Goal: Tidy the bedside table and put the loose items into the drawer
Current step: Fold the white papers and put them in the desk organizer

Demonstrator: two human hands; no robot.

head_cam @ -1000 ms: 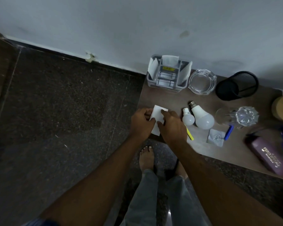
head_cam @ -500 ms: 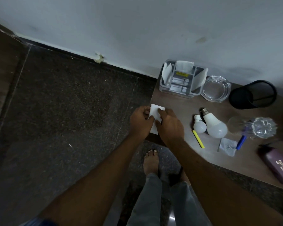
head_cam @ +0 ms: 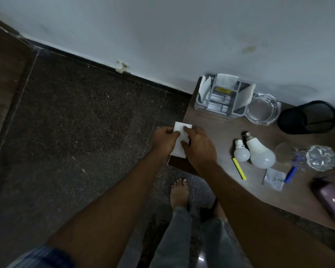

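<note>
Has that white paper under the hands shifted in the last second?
Yes. The white paper slid left, away from the small bulb, and now overhangs the left edge of the table.

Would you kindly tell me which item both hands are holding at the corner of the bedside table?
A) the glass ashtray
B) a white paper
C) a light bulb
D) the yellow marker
B: the left hand and the right hand both pinch the white paper over the near-left corner of the bedside table.
</note>
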